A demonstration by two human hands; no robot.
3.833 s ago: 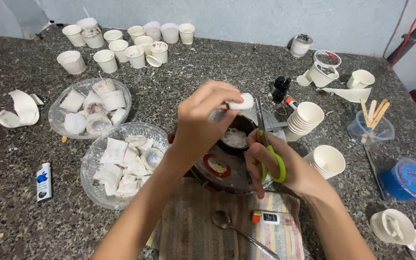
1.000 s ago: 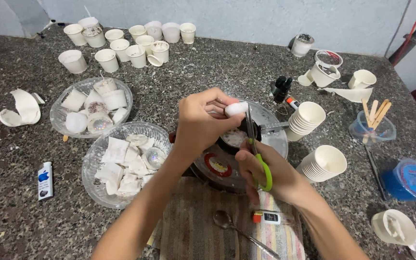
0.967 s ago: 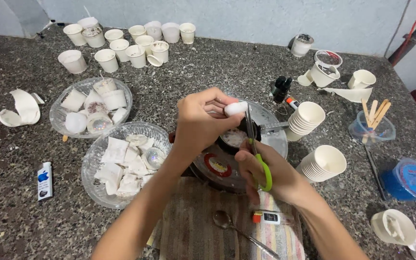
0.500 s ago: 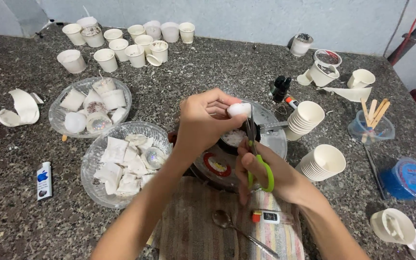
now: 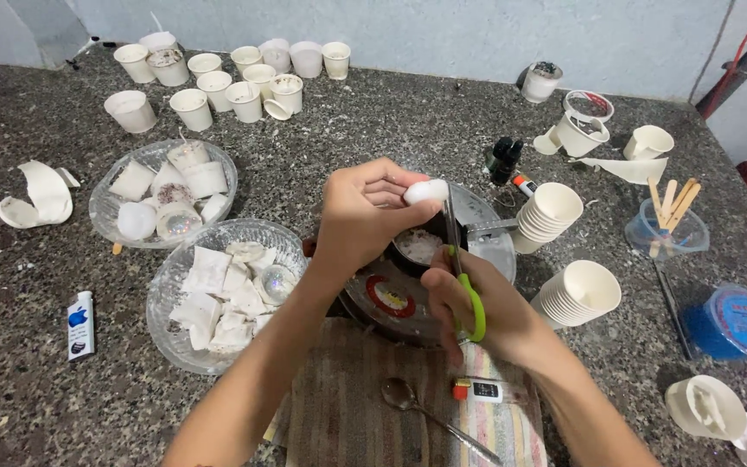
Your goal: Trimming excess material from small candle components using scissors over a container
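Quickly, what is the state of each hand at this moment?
Left hand: closed, holding a small white rounded piece in its fingers.
Right hand: closed, holding green-handled metal scissors, blades up beside the white piece.

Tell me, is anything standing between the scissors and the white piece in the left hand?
Nothing visible does. The right hand holds the green scissors, and their blades reach straight up to the white piece pinched in the left hand, over the dark pot.

Two clear glass bowls sit at the left. Two stacks of white paper cups stand right. One metal spoon lies near.
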